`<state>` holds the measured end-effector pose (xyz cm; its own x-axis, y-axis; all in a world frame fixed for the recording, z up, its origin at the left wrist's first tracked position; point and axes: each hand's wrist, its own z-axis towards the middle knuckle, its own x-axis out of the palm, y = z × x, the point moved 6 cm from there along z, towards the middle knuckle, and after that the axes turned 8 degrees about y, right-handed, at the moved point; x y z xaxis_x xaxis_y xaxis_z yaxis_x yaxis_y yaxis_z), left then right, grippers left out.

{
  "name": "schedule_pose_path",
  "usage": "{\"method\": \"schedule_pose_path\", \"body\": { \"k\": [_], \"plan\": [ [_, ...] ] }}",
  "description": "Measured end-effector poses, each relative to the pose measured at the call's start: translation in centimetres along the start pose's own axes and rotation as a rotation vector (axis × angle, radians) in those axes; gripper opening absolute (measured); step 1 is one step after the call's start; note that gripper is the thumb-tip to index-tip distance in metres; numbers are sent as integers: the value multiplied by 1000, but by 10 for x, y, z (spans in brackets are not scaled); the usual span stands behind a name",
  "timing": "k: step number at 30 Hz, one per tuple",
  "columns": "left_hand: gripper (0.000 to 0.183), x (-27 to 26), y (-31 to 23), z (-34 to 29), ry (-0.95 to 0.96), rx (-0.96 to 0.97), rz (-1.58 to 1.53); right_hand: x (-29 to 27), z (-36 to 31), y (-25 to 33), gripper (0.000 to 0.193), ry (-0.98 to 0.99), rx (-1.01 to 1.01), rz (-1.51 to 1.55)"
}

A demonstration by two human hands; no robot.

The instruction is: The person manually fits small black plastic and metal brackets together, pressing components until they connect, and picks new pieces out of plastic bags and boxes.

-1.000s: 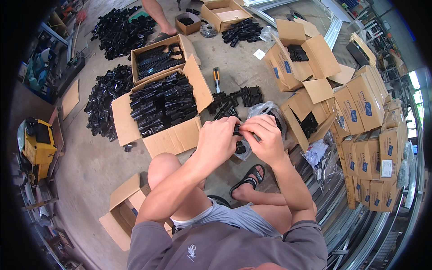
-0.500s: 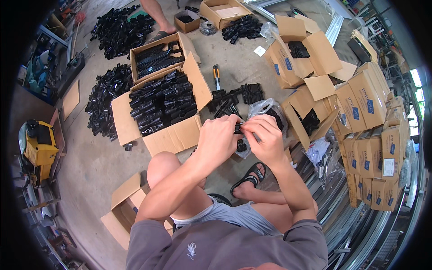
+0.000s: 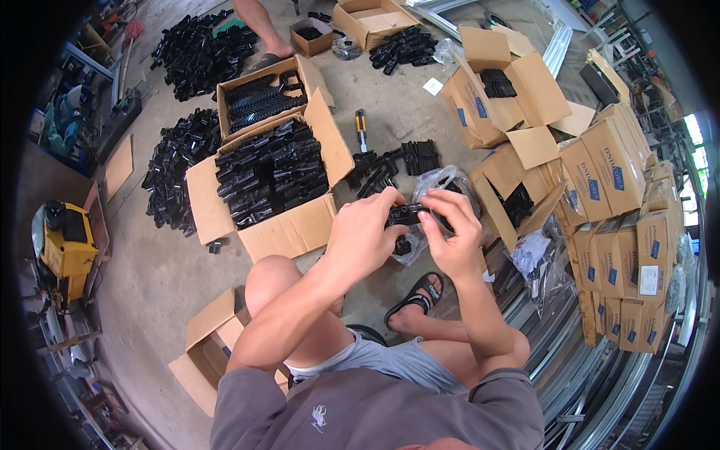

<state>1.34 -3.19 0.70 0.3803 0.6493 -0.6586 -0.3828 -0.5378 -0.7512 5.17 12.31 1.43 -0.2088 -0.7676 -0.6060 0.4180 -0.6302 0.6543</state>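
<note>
We see a concrete floor (image 3: 150,285) strewn with goods. Near its middle stands an open cardboard box (image 3: 270,184) packed with black plastic parts, and behind it a second open box (image 3: 259,94) holding similar parts. Loose heaps of black parts (image 3: 176,176) lie toward the floor's left edge, with another heap (image 3: 199,49) at the far left corner. We note an orange-handled tool (image 3: 361,129) lying just beside the middle box. Stacked closed cartons (image 3: 622,247) line the right edge. A yellow machine (image 3: 64,244) stands at the left edge, and an empty flattened box (image 3: 206,352) lies near the near-left corner.
</note>
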Motion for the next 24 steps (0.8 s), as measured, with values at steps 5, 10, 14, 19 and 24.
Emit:
{"method": "schedule_pose_path", "body": {
  "k": [5,10,14,19,24],
  "plan": [
    [41,-7,-3,3,74,-48,-310,26,-25,-35,43,-49,409,989],
    [37,-12,-8,4,73,-63,-289,33,-29,-39,36,-133,396,957],
    [36,-13,-4,3,-26,-31,-287,32,-25,-34,35,-194,402,971],
    [35,-16,-7,4,33,-30,-339,25,-23,-29,35,-244,418,929],
    [33,-11,-9,2,50,-4,-372,22,-23,-24,35,-256,440,913]
  ]
}}
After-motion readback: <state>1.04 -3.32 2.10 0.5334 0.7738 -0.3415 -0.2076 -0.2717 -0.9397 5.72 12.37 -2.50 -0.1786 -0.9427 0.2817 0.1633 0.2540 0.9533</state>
